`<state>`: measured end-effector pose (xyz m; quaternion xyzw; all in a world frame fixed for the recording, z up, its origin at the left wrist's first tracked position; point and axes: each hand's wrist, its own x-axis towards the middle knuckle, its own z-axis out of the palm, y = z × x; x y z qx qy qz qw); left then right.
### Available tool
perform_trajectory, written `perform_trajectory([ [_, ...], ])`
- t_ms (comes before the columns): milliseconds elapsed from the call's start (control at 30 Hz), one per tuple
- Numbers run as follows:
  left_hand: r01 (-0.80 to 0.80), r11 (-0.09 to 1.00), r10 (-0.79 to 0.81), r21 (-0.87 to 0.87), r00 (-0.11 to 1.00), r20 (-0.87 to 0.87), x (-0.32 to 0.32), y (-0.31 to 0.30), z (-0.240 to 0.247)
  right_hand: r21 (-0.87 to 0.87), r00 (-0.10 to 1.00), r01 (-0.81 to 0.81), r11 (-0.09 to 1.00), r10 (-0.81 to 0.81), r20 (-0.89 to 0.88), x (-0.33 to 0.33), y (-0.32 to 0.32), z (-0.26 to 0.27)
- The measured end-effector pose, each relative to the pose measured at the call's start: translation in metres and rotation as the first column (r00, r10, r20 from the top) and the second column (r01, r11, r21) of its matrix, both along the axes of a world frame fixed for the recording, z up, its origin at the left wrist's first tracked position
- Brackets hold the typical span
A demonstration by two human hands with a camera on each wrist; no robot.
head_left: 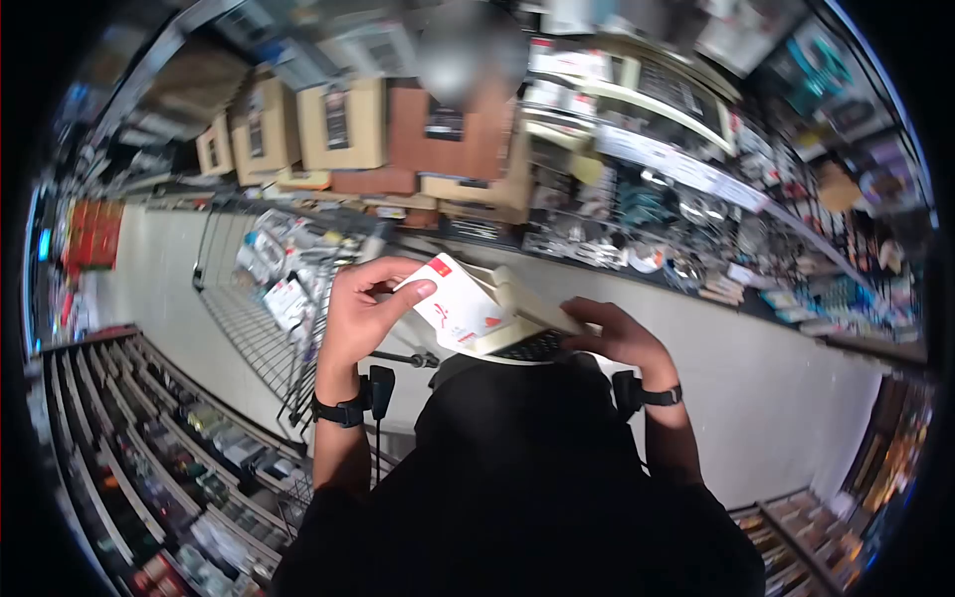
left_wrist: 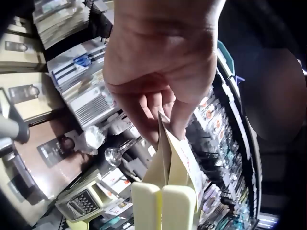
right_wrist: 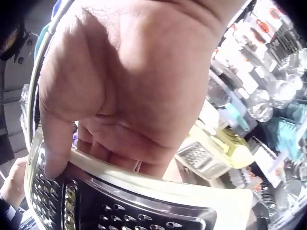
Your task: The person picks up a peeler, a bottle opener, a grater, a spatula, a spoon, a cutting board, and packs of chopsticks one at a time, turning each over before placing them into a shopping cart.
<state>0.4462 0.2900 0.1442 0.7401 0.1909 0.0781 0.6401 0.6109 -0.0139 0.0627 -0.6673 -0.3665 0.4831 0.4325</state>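
Note:
My left hand (head_left: 360, 316) pinches the top edge of a white card label (head_left: 450, 300) with red print, thumb in front. In the left wrist view the card (left_wrist: 181, 152) looks folded, rising above two cream plastic ends (left_wrist: 178, 208). My right hand (head_left: 625, 336) grips a grater (head_left: 527, 348) with a cream frame, at its right side. The right wrist view shows the metal grating face (right_wrist: 139, 218) with raised teeth and the thumb (right_wrist: 57, 148) lying over it; the other fingers go behind the frame. Card and grater are together in front of the body.
A wire shopping cart (head_left: 254, 338) with packaged goods stands at the left. Ahead, shelves hold tan boxes (head_left: 341, 124) and hanging kitchen tools (head_left: 652, 204). Another cream grater (left_wrist: 84, 206) is on display. More shelving (head_left: 189, 453) lines the lower left, beside the pale floor (head_left: 726, 368).

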Motion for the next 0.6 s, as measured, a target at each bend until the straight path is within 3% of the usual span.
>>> perform_trajectory([
  [67, -0.018, 0.998, 0.018, 0.052, 1.000, -0.008, -0.033, 0.033, 0.028, 0.053, 1.000, -0.023, 0.998, 0.023, 0.001, -0.014, 0.041, 0.026],
  [167, -0.186, 0.969, 0.151, 0.162, 0.966, 0.209, -0.074, 0.073, 0.071, 0.077, 0.998, -0.053, 0.996, 0.049, 0.043, -0.034, 0.095, 0.062],
  [233, -0.343, 0.911, 0.248, 0.231, 0.900, 0.358, -0.106, 0.115, 0.096, 0.397, 0.944, 0.040, 0.917, -0.165, 0.286, -0.049, 0.131, 0.076],
  [300, -0.516, 0.771, 0.310, 0.373, 0.816, 0.488, -0.136, 0.161, 0.125, 0.423, 0.857, 0.133, 0.896, -0.318, 0.406, -0.053, 0.144, 0.070],
  [400, -0.676, 0.663, 0.458, 0.321, 0.706, 0.540, -0.180, 0.215, 0.150, 0.419, 0.877, 0.361, 0.833, -0.456, 0.153, -0.064, 0.149, 0.054],
  [467, -0.705, 0.639, 0.501, 0.308, 0.685, 0.529, -0.207, 0.248, 0.148, 0.340, 0.876, 0.410, 0.846, -0.470, 0.113, -0.066, 0.139, 0.034],
  [600, -0.864, 0.414, 0.747, 0.288, 0.503, 0.435, -0.237, 0.318, 0.090, 0.157, 0.838, 0.519, 0.840, -0.536, 0.098, -0.074, 0.113, -0.005],
])
